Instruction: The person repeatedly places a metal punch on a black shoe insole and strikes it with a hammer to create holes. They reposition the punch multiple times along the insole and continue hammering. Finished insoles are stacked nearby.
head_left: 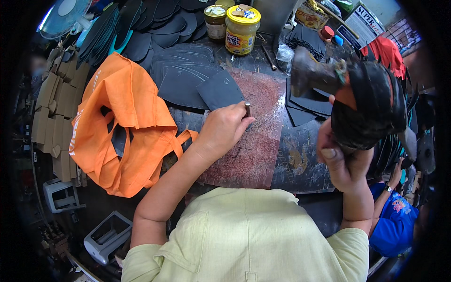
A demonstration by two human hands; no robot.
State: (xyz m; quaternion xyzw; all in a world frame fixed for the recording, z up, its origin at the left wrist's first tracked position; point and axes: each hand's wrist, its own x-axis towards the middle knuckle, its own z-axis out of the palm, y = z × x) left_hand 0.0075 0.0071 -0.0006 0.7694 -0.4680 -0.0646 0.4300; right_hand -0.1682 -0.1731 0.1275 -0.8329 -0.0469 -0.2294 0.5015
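My left hand is closed around a short metal punch, which stands upright over a worn reddish mat. A black leather-like piece lies flat just beyond that hand, overlapping larger cut pieces with stitched-looking lines. Raised at the right, my right hand grips a hammer with a worn metal head and thick black wrapping. The hammer hides much of my fingers and its handle. Whether the punch tip touches anything is hidden by my left hand.
An orange cloth bag lies on the left of the dark table. Two yellow-lidded jars, a glass jar and a smaller brown jar, stand at the back. Black pieces are stacked right. A person in blue sits at right.
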